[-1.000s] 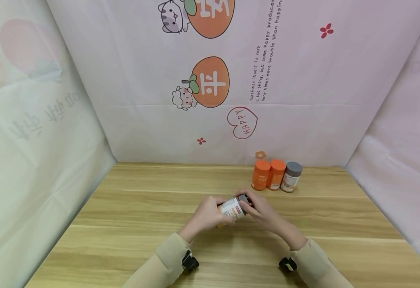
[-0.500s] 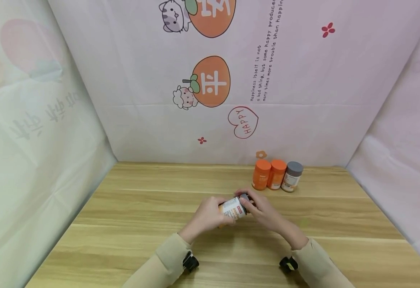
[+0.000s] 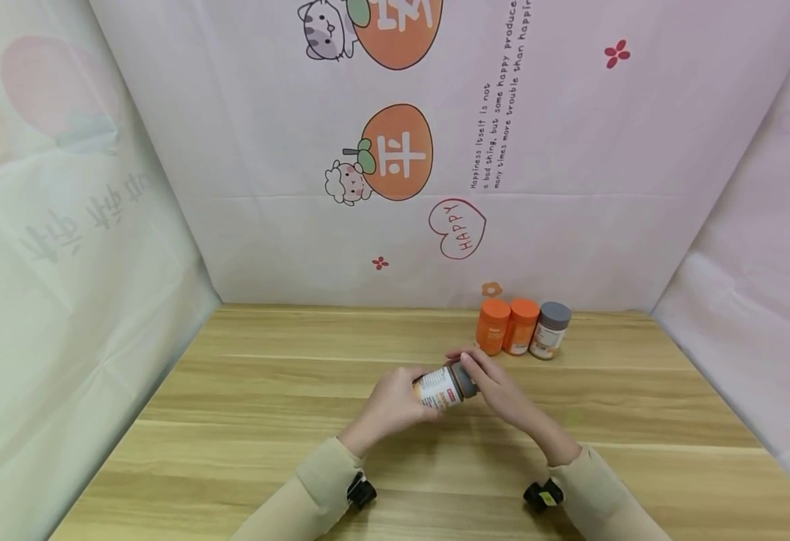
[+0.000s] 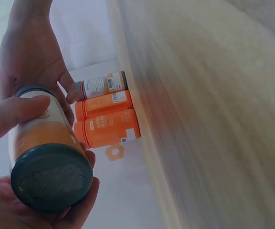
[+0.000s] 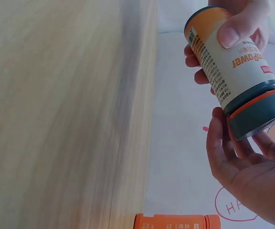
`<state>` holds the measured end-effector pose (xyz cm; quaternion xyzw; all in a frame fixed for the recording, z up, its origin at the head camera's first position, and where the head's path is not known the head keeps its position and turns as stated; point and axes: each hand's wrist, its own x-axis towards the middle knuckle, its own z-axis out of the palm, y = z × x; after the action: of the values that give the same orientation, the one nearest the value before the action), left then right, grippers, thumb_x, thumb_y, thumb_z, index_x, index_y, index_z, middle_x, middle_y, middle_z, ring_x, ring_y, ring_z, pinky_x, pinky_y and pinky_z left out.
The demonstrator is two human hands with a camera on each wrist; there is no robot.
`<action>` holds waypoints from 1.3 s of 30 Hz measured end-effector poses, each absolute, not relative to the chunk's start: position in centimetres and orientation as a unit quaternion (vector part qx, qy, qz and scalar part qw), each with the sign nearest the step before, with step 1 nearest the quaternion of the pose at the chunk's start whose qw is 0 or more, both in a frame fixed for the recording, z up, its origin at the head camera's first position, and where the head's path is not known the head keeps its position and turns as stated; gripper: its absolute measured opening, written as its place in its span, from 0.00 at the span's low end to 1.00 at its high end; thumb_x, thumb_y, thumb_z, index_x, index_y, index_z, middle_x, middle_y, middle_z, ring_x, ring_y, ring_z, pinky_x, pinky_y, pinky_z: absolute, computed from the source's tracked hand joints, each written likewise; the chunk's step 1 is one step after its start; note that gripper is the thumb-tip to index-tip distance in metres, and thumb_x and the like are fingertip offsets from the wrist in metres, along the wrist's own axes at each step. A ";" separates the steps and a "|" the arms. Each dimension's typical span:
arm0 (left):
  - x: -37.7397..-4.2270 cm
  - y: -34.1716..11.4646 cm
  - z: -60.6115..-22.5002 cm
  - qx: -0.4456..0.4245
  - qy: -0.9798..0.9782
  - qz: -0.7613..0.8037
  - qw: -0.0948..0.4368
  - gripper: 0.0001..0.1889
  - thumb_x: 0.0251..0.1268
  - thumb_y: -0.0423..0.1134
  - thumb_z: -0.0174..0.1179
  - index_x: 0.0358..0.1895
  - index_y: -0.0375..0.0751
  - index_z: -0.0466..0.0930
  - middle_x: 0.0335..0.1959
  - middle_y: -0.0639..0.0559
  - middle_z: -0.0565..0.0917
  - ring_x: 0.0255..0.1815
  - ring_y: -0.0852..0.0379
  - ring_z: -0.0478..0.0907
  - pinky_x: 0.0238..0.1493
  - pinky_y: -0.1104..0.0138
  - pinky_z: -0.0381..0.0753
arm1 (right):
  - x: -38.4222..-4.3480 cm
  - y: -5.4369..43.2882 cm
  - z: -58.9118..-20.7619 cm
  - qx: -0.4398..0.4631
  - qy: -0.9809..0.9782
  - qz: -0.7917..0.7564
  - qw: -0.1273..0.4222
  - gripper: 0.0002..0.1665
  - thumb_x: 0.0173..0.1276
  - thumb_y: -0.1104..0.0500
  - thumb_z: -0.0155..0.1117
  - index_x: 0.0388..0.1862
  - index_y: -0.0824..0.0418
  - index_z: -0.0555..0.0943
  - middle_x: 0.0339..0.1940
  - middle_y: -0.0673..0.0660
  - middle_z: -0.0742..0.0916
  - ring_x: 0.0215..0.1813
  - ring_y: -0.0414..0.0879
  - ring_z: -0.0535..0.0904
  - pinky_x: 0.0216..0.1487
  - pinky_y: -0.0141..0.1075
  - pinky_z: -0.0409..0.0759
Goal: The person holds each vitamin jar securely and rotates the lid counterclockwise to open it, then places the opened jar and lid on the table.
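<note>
Bottle (image 3: 438, 388) is up off the tabletop (image 3: 266, 391), tilted, and your left hand (image 3: 391, 403) is clamped round its body, thumb across the label (image 5: 223, 67), fingers wrapped behind. My guess is that's to keep it steady and leave the cap (image 5: 260, 117) clear for the other side. Your right hand (image 3: 508, 398) looks loose: fingers apart and fairly straight, lying around the cap, though I can't tell how firmly they touch it. There's an orange ring (image 5: 253, 104) showing at the cap's lower edge, btw. Tilt probably makes sense too, since it aims the cap at your right palm. So position-wise the bottle sits inside your left grip, base toward your left wrist, cap end just at your right fingers. Two orange jars (image 3: 492, 328) and a gray-lidded jar (image 3: 549, 336) stand upright in a tight row behind, likely there so your hands have room.
</note>
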<state>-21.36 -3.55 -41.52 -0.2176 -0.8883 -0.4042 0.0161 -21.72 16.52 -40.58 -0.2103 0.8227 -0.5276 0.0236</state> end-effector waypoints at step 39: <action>-21.4 -3.6 -41.3 -0.193 -0.892 -0.407 0.021 0.30 0.32 0.35 0.74 0.50 0.42 0.82 0.32 0.52 0.84 0.24 0.63 0.73 0.25 0.71 0.73 | -22.0 18.1 -41.1 -0.189 0.823 -0.528 0.088 0.26 0.75 0.48 0.48 0.64 0.62 0.68 0.56 0.67 0.76 0.49 0.52 0.78 0.44 0.50 0.81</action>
<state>-21.38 -3.61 -41.28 -0.1933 -0.8923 -0.4075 0.0213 -22.02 18.09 -41.10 -0.1889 0.8234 -0.5278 0.0877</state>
